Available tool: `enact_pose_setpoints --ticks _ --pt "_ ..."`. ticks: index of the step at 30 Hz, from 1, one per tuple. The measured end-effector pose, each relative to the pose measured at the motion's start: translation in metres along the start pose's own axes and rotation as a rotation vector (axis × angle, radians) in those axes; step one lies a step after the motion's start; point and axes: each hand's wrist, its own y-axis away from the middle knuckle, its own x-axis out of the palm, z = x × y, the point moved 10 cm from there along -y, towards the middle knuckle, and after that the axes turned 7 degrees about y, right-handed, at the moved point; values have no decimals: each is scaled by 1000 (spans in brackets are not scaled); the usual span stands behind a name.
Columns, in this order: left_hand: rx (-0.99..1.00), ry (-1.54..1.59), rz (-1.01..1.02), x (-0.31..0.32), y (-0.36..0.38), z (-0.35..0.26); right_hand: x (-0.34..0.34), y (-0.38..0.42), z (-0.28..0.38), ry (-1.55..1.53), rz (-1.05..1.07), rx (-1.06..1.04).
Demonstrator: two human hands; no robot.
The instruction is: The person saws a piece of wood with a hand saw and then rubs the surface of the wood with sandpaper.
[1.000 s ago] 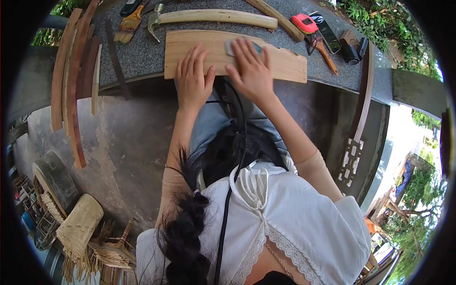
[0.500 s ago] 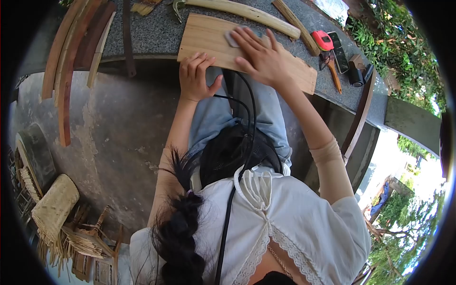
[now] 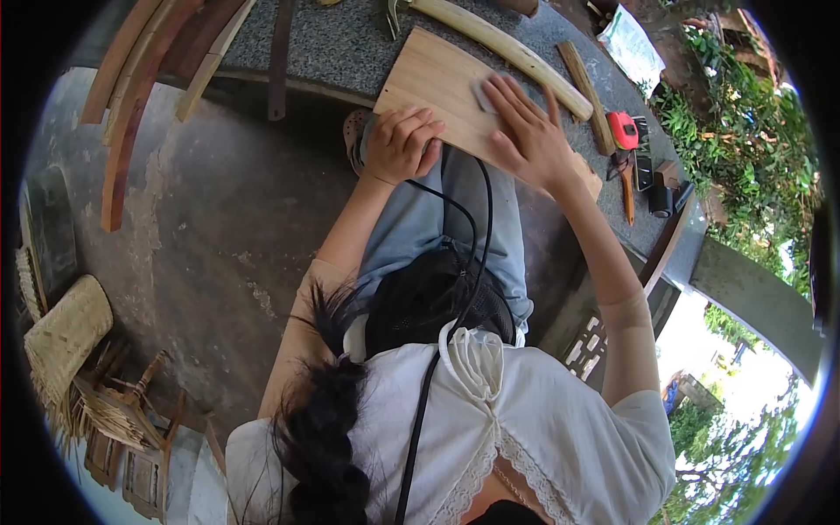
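wooden board (image 3: 437,92): pale, flat, lying over the near edge of the stone worktop (image 3: 332,44), its near side jutting past the edge above my lap. my left hand (image 3: 400,144): fingers curled, clamped on the board's near edge. my right hand (image 3: 529,136): fingers spread flat, pressing a small grey sanding pad (image 3: 486,94) onto the board's top face. hammer (image 3: 490,33): long pale handle, just beyond the board's far side. wood stick (image 3: 586,96): beside the hammer handle. red tape measure (image 3: 623,129), small dark tools (image 3: 661,194): toward the worktop's right end. curved wood strips (image 3: 149,79): hanging over the worktop's left end.
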Motion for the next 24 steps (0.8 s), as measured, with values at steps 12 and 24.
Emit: enact_pose_setpoints --ticks 12,24 --pt "38 -46 -42 5 10 3 5 55 -24 -6 100 74" --pt "31 -31 31 3 -1 1 1 -63 45 -54 -197 -111"
